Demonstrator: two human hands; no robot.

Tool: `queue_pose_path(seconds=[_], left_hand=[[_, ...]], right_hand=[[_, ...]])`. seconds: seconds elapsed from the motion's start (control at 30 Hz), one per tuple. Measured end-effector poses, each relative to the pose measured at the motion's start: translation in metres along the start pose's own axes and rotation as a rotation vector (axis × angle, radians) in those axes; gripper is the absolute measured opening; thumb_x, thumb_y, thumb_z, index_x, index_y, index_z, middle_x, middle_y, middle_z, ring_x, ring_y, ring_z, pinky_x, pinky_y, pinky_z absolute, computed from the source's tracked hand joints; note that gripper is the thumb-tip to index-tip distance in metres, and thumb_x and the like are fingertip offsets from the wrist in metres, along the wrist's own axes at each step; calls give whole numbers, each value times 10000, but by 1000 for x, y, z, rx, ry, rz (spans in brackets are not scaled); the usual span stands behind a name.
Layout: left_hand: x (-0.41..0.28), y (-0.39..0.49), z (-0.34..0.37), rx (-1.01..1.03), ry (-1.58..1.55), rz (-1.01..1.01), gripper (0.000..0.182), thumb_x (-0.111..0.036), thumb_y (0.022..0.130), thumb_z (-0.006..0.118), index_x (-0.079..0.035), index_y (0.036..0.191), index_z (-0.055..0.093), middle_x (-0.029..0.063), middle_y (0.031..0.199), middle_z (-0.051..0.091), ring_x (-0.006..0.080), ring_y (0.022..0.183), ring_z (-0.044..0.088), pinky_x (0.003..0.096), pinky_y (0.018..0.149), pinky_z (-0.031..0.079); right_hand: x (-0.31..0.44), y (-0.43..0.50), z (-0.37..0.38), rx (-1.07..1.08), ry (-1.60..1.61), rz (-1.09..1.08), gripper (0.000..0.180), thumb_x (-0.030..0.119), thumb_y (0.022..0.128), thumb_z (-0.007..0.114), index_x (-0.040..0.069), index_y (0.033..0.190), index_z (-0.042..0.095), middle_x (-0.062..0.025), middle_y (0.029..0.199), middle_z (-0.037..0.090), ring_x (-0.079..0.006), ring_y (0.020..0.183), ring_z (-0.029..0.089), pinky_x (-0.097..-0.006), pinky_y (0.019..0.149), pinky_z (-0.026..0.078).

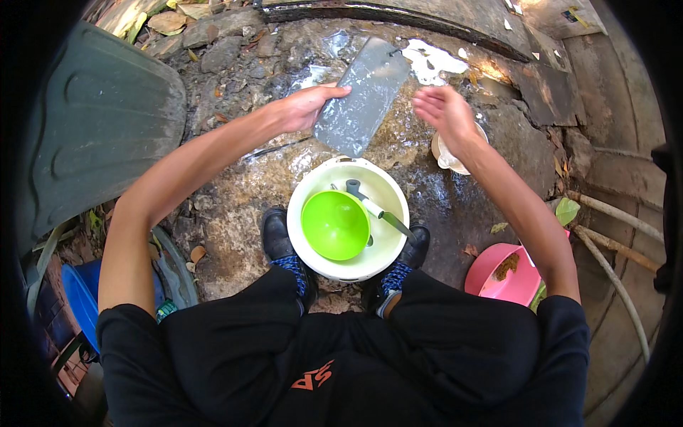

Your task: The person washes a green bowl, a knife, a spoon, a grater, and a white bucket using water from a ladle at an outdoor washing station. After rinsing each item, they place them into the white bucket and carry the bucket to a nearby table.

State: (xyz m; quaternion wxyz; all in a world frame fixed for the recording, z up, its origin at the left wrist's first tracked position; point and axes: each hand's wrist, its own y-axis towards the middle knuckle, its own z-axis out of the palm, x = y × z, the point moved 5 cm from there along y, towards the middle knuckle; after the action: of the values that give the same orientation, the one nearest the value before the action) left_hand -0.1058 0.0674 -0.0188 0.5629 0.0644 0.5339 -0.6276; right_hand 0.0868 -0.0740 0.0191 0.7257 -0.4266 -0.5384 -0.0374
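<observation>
My left hand [307, 108] grips the left edge of a wet grey cutting board [365, 96], thumb on top, fingers behind it. The board is tilted, above the wet ground and beyond a white basin [397, 184]. In the basin lie a lime-green bowl [335, 225] and a knife [397, 225] whose blade rests over the rim, with a grey-handled utensil [352, 186] beside it. My right hand [445, 109] is off the board's right side, fingers bent and slightly blurred, holding nothing visible. Partly behind my right wrist stands a small pale tub [443, 152].
A pink basin [488, 269] with a brown clump inside lies at the right, near bent poles [613, 213]. A large dark-green plastic panel [112, 117] fills the upper left. A blue basin [77, 291] is at lower left. White suds [435, 58] lie on rough, wet ground.
</observation>
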Motion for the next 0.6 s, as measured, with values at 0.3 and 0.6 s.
queue_pose_path(seconds=[0.3,0.6], left_hand=[[-35,-36,-33,-242,1399,815,388,-42,897,538,-110,1279,556,113,1155,649,260,1007,648,369,901,526],[-14,-59,-43,-214,1862,1059,548,25,798,577,-158,1313,541,18,1331,564,217,1208,552,383,1066,420]], right_hand=[[-113,55,-136,-367,324,493,280,176,936,363,-31,1025,528,-137,1030,587,-267,961,602,-405,903,505],[-76,41,-109,-341,415,286,303,177,949,375,-62,1078,507,-173,1045,552,-255,921,576,-368,863,504]])
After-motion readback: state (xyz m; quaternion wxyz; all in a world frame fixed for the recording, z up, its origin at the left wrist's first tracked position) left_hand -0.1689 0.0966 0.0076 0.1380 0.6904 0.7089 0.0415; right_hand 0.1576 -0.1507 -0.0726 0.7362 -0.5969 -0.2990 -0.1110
